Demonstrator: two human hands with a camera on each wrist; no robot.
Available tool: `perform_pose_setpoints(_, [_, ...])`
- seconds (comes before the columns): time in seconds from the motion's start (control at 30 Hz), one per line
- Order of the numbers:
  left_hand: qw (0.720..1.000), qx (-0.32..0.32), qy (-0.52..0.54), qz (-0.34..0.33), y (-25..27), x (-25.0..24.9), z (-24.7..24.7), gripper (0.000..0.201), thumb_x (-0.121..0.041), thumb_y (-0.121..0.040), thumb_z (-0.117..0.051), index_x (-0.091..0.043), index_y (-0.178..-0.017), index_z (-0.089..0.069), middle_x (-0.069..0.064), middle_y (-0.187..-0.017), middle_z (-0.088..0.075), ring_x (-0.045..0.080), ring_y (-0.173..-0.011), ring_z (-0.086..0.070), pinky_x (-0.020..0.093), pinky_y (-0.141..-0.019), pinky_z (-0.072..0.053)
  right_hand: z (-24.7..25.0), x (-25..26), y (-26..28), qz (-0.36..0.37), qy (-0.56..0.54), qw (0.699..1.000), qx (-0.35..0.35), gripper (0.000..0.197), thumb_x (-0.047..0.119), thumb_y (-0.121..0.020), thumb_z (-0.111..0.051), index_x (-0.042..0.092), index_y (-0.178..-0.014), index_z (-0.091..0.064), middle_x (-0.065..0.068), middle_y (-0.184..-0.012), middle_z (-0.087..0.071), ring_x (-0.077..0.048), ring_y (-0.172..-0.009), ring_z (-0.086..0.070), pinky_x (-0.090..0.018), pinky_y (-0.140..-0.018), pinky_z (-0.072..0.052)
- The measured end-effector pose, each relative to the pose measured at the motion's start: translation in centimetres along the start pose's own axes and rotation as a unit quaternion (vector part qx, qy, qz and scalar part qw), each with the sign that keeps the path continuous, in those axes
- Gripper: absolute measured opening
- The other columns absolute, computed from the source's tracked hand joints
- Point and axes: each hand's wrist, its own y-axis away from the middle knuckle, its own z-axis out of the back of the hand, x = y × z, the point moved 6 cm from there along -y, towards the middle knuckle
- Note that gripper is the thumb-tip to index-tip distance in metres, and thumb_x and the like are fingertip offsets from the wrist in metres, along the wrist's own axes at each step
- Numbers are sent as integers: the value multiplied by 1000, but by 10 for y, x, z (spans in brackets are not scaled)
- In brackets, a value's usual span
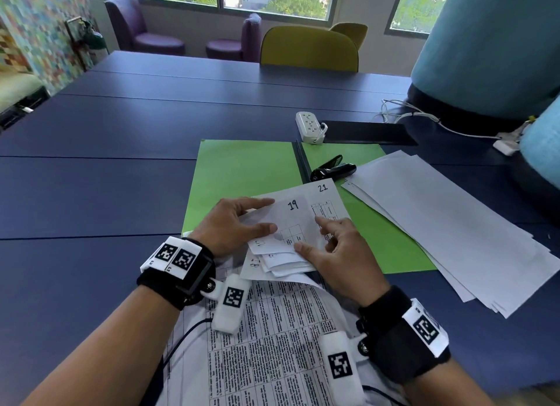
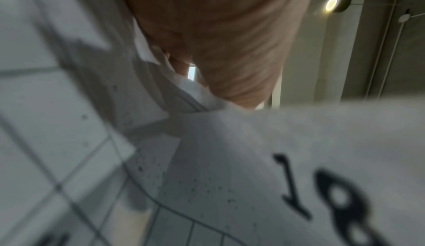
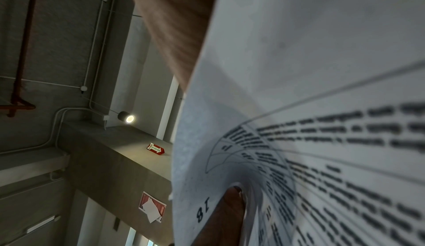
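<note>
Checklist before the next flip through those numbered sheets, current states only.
1. Left hand pinching the numbered sheets: ok.
2. Right hand holding their lower corners: ok.
3. Sheet 19 lies over sheet 21, no 20 in sight: order cannot tell.
4. Corners squared: not ok, they are fanned.
5. Green folder open flat beneath: ok.
6. Stapler lying on the folder, untouched: ok.

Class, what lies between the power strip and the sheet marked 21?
A black stapler, lying on the green folder, as the head view shows.
</note>
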Motion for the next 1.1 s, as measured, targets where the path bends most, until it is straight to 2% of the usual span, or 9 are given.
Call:
perform_pose_setpoints(0.1, [1000,-2,18,4,1,1,-2,42,-16,-75,-87,-36,-110,-76,-4,-103,-79,20,-95,-76,43,-94,-59,0,0,-1,-6,8,1000,3,72,48,-82,-74,21,-144,-49,11,-123,-48,-5,-102,-50,-23,-94,-47])
perform_pose_setpoints(0.33, [998,16,60,1,2,0,-5,45,-5,-76,-84,-32,-111,-76,0,-107,-78,26,-98,-75,45,-93,-59,0,1,-1,-15,11,1000,18,70,47,-83,-73,23,-144,-48,10,-126,-47,-6,-109,-49,-23,-95,-46])
perform_pose_setpoints(0.47, [997,22,74,-1,2,-2,-6,46,0,-76,-83,-30,-111,-77,2,-110,-77,29,-104,-73,46,-95,-58,2,2,-2,-11,14,1000,7,65,47,-81,-75,26,-138,-52,8,-122,-49,-5,-99,-49,-20,-84,-45])
perform_pose_setpoints(0.6, [997,19,75,-15,3,-3,-6,47,0,-75,-83,-33,-107,-77,-1,-109,-78,27,-106,-72,40,-95,-58,3,1,-3,-4,16,1000,-2,54,47,-79,-77,27,-126,-58,10,-116,-52,2,-82,-45,-20,-76,-42])
perform_pose_setpoints(0.93, [997,33,70,-15,3,-4,-6,48,-6,-72,-86,-37,-108,-78,-4,-113,-76,25,-107,-72,45,-100,-55,2,0,-6,-3,-3,1000,-4,62,45,-79,-78,29,-134,-55,12,-113,-53,-4,-88,-50,-30,-82,-54])
perform_pose_setpoints(1.1, [997,39,62,-21,5,-8,-6,50,-23,-61,-88,-39,-107,-78,-7,-115,-75,19,-110,-70,43,-104,-52,0,-2,-9,-1,-14,1000,3,67,46,-79,-78,30,-139,-54,13,-114,-55,-7,-98,-54,-31,-92,-51])
